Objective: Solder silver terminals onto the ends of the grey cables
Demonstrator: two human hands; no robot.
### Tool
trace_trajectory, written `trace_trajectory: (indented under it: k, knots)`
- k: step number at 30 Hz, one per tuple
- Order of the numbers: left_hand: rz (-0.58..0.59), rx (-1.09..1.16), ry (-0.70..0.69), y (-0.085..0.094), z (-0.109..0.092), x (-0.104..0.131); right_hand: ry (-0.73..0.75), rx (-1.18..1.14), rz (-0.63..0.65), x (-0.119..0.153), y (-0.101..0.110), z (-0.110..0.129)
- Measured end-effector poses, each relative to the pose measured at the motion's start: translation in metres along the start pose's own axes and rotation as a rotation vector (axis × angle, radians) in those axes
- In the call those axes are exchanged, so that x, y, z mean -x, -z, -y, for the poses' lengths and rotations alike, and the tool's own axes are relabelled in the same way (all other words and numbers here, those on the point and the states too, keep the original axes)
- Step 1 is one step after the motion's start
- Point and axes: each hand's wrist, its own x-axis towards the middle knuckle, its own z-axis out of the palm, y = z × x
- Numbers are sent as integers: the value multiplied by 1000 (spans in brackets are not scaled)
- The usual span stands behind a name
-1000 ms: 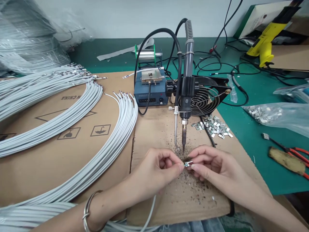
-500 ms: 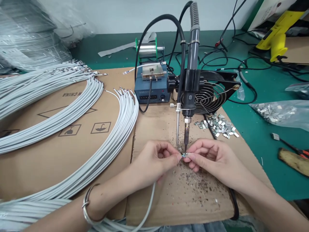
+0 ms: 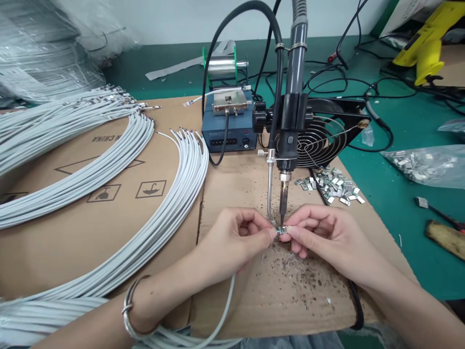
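My left hand (image 3: 241, 240) pinches the end of a white cable (image 3: 227, 310), which hangs down below the palm. Between finger and thumb, my right hand (image 3: 316, 230) grips a small metal connector (image 3: 284, 230). The cable end and the connector meet right under the tip of an upright soldering iron (image 3: 283, 198), clamped in a black holder. Beside the iron a thin curved metal tube (image 3: 270, 194) ends close to my left fingertips. The exact contact at the tip is too small to make out.
Bundles of white cables (image 3: 170, 203) lie on cardboard at the left. Behind the hands stand a blue station (image 3: 228, 126), a solder spool (image 3: 221, 68) and a fan (image 3: 312, 140). Loose connectors (image 3: 336, 186) are piled right of the iron; a bag of connectors (image 3: 425, 167) lies farther right.
The view has shifted slightly, so the iron and background sit a little higher and farther right. Both hands keep their pinch under the tip, with the connector slightly more visible.
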Motion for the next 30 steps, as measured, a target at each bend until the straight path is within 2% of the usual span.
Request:
trace_trajectory:
  k: [13,30]
  knots:
    - [9,24,-32,0,1,0,39,31,6,2,3,-1]
    - [-22,-10,-24,-1,1,1,10,70,-28,0,0,0]
